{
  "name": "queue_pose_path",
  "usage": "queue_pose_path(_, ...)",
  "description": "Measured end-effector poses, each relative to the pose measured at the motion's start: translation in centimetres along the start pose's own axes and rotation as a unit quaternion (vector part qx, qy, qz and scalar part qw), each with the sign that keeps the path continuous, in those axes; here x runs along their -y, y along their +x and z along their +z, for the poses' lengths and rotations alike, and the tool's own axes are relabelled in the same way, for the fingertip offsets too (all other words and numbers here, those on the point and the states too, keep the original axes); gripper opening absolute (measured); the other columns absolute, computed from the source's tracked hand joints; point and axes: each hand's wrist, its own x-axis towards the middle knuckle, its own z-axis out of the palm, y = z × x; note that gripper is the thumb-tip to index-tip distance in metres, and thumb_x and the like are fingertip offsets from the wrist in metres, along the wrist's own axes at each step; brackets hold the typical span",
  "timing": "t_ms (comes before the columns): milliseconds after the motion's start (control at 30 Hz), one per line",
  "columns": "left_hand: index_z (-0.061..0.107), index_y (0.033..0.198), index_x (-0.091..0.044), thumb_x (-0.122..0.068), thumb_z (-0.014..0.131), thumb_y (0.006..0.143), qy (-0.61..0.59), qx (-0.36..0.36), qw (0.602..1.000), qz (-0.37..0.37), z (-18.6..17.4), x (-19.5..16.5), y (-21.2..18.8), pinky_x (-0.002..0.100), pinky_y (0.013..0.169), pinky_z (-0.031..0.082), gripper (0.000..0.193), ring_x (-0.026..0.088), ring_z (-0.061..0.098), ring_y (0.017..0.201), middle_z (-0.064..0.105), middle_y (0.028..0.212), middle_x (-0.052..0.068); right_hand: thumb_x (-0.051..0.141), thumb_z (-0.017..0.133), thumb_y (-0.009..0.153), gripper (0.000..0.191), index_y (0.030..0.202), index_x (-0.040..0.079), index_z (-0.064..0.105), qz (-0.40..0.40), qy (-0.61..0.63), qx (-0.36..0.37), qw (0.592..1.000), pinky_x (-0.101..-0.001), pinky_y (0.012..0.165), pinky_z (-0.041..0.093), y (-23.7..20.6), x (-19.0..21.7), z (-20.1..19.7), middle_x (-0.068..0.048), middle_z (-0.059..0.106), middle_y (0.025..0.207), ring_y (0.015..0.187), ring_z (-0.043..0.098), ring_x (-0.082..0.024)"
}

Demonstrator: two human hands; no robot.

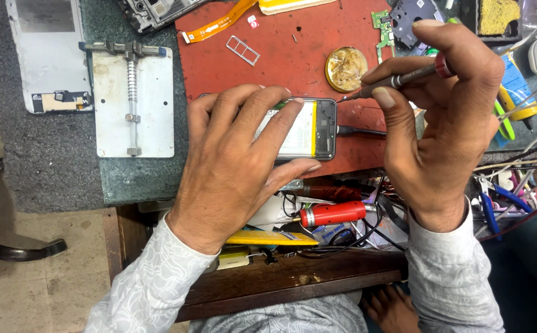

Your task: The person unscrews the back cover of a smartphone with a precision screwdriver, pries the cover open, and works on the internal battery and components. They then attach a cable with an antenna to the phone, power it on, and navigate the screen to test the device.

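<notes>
Head view shows an opened smartphone (302, 129), back cover off and battery exposed, lying flat on a red work mat (280, 68) at the centre of the frame. Left hand (237, 166) rests spread over its left part, fingers (284, 126) extended and pressing it down, closed around nothing. Right hand (447, 117) pinches a slim precision screwdriver (404, 77) between thumb and fingers, with its tip at the phone's upper right corner. Just above that tip sits a round brass tin (346, 68); a SIM tray (243, 50) lies further up and left. A metal board holder (134, 102) lies on the tabletop (139, 179) at left, and a red-handled screwdriver (333, 214) lies below the phone among wires.
</notes>
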Motion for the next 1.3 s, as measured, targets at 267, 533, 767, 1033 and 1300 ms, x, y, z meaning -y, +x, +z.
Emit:
queue_pose_path(267, 0.065, 0.132, -0.001, -0.047, 0.082, 0.086, -0.003, 0.000, 1.000, 0.000, 0.0, 0.1, -0.1, 0.048, 0.103, 0.038, 0.067, 0.027, 0.051, 0.126, 0.058, 0.133, 0.008, -0.020, 0.062, 0.117, 0.049, 0.151, 0.000, 0.034, -0.020, -0.021, 0.008, 1.000, -0.0256, 0.098, 0.066, 0.5, 0.4, 0.2, -0.014, 0.051, 0.137, 0.115, 0.072, -0.021)
queue_pose_path(533, 0.065, 0.131, -0.001, -0.046, 0.083, 0.086, -0.008, -0.004, 1.000, 0.000, 0.0, 0.1, -0.2, 0.049, 0.107, 0.037, 0.066, 0.028, 0.051, 0.126, 0.057, 0.133, 0.008, -0.014, 0.073, 0.105, 0.028, 0.131, -0.004, 0.067, -0.012, -0.042, -0.017, 0.999, -0.0249, 0.080, 0.047, 2.5, 1.6, -0.7, -0.013, 0.061, 0.110, 0.094, 0.061, -0.020)
queue_pose_path(767, 0.065, 0.131, -0.002, -0.046, 0.083, 0.086, -0.011, -0.006, 1.000, 0.001, 0.0, 0.1, -0.1, 0.050, 0.107, 0.036, 0.066, 0.028, 0.051, 0.125, 0.058, 0.132, 0.008, -0.001, 0.073, 0.095, 0.024, 0.118, 0.003, 0.068, 0.040, -0.022, -0.029, 0.999, -0.0259, 0.085, 0.047, 3.4, 1.8, -1.2, -0.002, 0.062, 0.097, 0.091, 0.059, -0.013)
queue_pose_path(1033, 0.065, 0.130, -0.002, -0.044, 0.083, 0.085, -0.013, -0.006, 1.000, 0.000, 0.0, 0.2, -0.1, 0.049, 0.107, 0.037, 0.064, 0.029, 0.052, 0.125, 0.058, 0.132, 0.009, -0.008, 0.071, 0.104, 0.024, 0.127, 0.000, 0.070, -0.036, -0.041, -0.007, 0.998, -0.0232, 0.080, 0.046, 2.2, 0.7, -1.2, -0.009, 0.067, 0.109, 0.090, 0.057, -0.016)
queue_pose_path(1300, 0.065, 0.131, -0.002, -0.045, 0.083, 0.086, -0.011, -0.006, 1.000, 0.000, 0.0, 0.1, -0.1, 0.049, 0.107, 0.036, 0.065, 0.028, 0.051, 0.125, 0.058, 0.132, 0.009, -0.002, 0.084, 0.098, 0.024, 0.119, 0.000, 0.071, -0.078, -0.116, -0.027, 0.990, -0.0289, 0.072, 0.042, 3.1, 1.2, -0.7, -0.012, 0.056, 0.094, 0.081, 0.052, -0.021)
